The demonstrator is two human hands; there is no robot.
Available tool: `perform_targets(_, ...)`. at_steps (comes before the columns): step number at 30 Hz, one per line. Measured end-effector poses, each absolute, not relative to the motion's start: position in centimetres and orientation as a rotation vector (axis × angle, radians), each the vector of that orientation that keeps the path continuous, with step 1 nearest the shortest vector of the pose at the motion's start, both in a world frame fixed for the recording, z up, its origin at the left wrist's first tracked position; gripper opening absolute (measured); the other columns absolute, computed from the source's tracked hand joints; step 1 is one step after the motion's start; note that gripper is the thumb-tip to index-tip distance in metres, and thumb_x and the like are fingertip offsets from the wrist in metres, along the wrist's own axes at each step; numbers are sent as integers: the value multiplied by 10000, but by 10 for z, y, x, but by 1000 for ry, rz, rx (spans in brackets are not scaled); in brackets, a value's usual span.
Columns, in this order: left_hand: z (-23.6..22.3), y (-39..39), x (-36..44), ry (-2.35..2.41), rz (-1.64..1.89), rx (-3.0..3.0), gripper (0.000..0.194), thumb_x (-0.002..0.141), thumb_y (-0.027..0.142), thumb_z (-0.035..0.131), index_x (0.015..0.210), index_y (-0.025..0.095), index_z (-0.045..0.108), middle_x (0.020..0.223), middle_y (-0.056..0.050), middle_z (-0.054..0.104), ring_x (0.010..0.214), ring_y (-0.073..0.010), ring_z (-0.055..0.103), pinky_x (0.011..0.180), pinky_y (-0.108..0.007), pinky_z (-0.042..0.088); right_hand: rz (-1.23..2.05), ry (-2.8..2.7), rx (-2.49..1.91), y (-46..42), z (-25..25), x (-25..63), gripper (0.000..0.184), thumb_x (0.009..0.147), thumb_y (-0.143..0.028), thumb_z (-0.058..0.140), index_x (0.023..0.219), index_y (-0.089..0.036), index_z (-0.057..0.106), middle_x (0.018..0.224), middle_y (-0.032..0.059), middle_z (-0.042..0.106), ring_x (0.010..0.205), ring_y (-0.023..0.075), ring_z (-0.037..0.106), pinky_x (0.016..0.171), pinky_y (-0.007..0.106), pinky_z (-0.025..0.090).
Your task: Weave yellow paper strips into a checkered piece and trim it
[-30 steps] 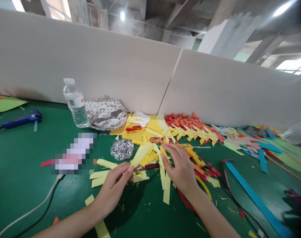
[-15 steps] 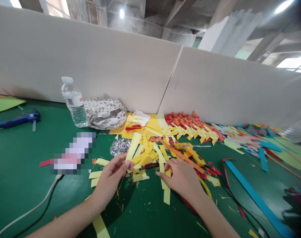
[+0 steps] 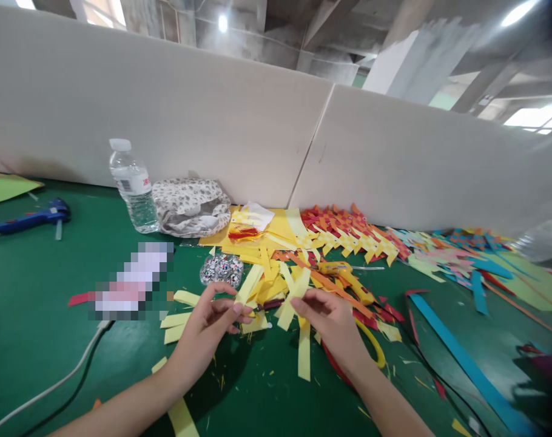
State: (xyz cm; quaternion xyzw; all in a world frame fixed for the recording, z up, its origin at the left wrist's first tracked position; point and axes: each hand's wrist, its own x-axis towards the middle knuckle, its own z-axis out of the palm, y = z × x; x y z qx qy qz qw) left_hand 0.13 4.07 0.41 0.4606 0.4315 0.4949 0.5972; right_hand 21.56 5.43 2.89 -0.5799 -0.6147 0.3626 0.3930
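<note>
My left hand [image 3: 215,318] pinches a pale yellow paper strip [image 3: 249,283] between thumb and fingers, its free end tilted up and away. Opposite it, my right hand [image 3: 333,321] grips another pale yellow strip [image 3: 289,308], slanting over the scrap pile. Under and between the hands lies a heap of yellow strips [image 3: 270,288]; part of it is hidden. One more pale strip [image 3: 304,358] hangs toward me below the right hand's fingers. Just behind the left hand sits a clear bag of small googly eyes [image 3: 221,269].
A yellow glue gun [image 3: 349,280] and the yellow handle of scissors [image 3: 376,346] lie right of the heap. Woven paper fish [image 3: 349,233] line the wall. At left stand a water bottle [image 3: 134,194], a blurred-out device [image 3: 133,282] with a white cable, and a blue glue gun [image 3: 33,220].
My right hand has lifted a pale yellow strip from the pile and turned it upward. My left hand keeps its strip, lowered slightly to the right.
</note>
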Motion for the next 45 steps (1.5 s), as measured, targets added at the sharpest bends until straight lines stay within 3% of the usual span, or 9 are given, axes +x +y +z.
perform_targets(6, 10, 32, 3, 1065, 970, 1446, 181, 797, 331, 556, 866, 201, 662, 920, -51, 677, 858, -196, 608, 708, -277, 472, 1307, -1501, -1239, 42, 28, 190, 227, 699, -407, 657, 699, -180, 651, 680, 0, 619, 652, 151, 574, 618, 258, 477)
perform_targets(11, 9, 30, 6, 1153, 961, 1755, 170, 762, 292, 589, 647, 179, 642, 624, -7, 625, 592, -139, 546, 571, -232, 418, 1414, -1512, -1143, 36, 22, 182, 178, 699, -357, 680, 759, -190, 663, 736, -1, 651, 754, 170, 607, 717, 273, 488)
perform_targets(18, 8, 30, 5, 1190, 985, 1649, 226, 783, 313, 562, 608, 173, 590, 607, 4, 581, 552, -120, 511, 517, -201, 387, 971, -1283, -1354, 51, 17, 203, 267, 741, -410, 637, 911, -203, 641, 813, 46, 687, 780, 192, 637, 735, 319, 518)
perform_targets(21, 7, 30, 4, 1188, 971, 1637, 239, 794, 326, 550, 613, 175, 586, 619, 2, 581, 567, -123, 510, 518, -200, 385, 760, -1325, -1398, 54, 19, 211, 310, 808, -450, 534, 971, -207, 638, 1048, 97, 650, 993, 252, 585, 852, 400, 475)
perform_targets(24, 7, 30, 5, 1178, 933, 1716, 239, 799, 307, 543, 604, 175, 589, 611, -1, 587, 577, -128, 519, 544, -210, 390, 661, -1502, -1353, 50, 21, 209, 323, 819, -424, 529, 1083, -247, 590, 1202, 76, 564, 1090, 254, 517, 892, 404, 443)
perform_targets(27, 7, 29, 7, 1147, 894, 1826, 236, 800, 283, 540, 600, 173, 600, 605, -7, 600, 587, -135, 535, 577, -224, 398, 718, -1692, -1271, 42, 22, 201, 278, 813, -347, 569, 1078, -267, 585, 1070, 46, 623, 940, 202, 580, 819, 332, 473)
perform_targets(33, 6, 30, 7, 1132, 896, 1836, 246, 824, 293, 516, 643, 167, 625, 638, -16, 628, 608, -138, 549, 596, -224, 395, 835, -1858, -1152, 32, 23, 187, 62, 793, -246, 603, 763, -208, 642, 737, 3, 650, 703, 136, 595, 662, 228, 464)
perform_targets(40, 7, 31, 1, 1209, 1067, 1498, 279, 838, 362, 502, 689, 176, 647, 674, -6, 616, 642, -144, 527, 572, -210, 392, 1016, -1556, -1218, 36, 22, 192, 122, 777, -302, 620, 866, -218, 634, 788, 1, 619, 654, 117, 579, 606, 213, 477)
perform_targets(45, 9, 33, -1, 1222, 1187, 1210, 292, 833, 404, 504, 791, 191, 701, 774, -16, 680, 715, -157, 577, 663, -221, 457, 1171, -1119, -1217, 47, 21, 197, 242, 720, -327, 686, 926, -209, 643, 652, -39, 564, 546, 70, 534, 552, 172, 478)
